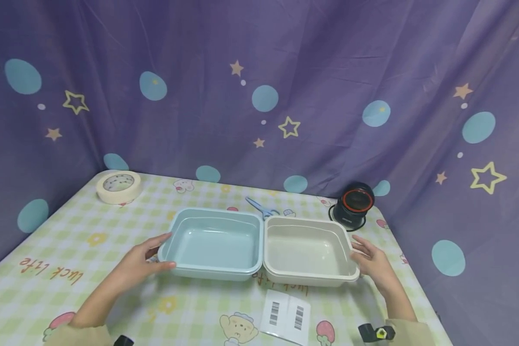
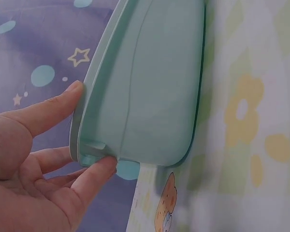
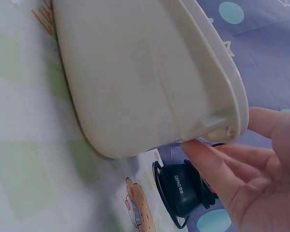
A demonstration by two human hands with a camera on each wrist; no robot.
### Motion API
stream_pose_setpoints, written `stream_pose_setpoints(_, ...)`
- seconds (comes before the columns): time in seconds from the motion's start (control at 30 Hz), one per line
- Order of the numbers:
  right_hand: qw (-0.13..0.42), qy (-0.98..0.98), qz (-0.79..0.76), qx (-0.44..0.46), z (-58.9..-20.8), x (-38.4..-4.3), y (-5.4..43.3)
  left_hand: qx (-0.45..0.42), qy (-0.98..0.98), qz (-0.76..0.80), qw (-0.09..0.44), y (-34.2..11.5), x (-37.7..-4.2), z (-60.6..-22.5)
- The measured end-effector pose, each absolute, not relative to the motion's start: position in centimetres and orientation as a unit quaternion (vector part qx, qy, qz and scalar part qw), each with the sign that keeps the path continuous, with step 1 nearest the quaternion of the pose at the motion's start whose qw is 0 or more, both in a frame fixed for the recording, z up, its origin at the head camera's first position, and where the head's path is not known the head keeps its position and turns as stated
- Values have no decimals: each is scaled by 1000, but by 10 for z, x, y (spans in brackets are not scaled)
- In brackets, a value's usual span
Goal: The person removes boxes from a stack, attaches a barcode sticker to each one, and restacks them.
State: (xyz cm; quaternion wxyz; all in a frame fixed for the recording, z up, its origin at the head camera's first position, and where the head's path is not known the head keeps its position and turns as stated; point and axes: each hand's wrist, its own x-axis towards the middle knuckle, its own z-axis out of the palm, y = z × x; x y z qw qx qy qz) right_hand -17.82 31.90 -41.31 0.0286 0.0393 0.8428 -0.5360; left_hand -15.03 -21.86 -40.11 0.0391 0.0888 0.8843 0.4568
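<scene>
A light blue plastic basin (image 1: 216,246) and a cream basin (image 1: 306,250) stand side by side on the table, rims meeting; both look bare inside. My left hand (image 1: 140,259) holds the blue basin's left end, thumb at the near corner of the rim. In the left wrist view, that thumb and the fingers (image 2: 94,179) span the basin's end below the lip. The right hand (image 1: 374,264) holds the cream basin's right end. Seen in the right wrist view, its fingers (image 3: 212,166) reach under the lip; some fingertips are hidden behind the rim.
Blue scissors (image 1: 263,208) lie behind the basins. A roll of cream tape (image 1: 118,187) rests at the back left. At the back right stands a black device (image 1: 353,206) with a red ring. A white barcoded sheet (image 1: 286,316) lies in front, on the checked tablecloth (image 1: 125,226).
</scene>
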Motion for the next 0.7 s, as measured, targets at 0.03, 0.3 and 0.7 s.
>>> stream_pose_setpoints(0.03,30,841,-538,48,-413,-177,319,90,884,458,37,-218,-150,-401)
stream_pose_setpoints(0.3,4,801,-581,144,-416,-156,325,79,880,469,10,-214,-141,-392)
stream_pose_setpoints(0.7,191,839,-509,-23,-443,-129,310,116,887,429,-124,-193,-123,-380)
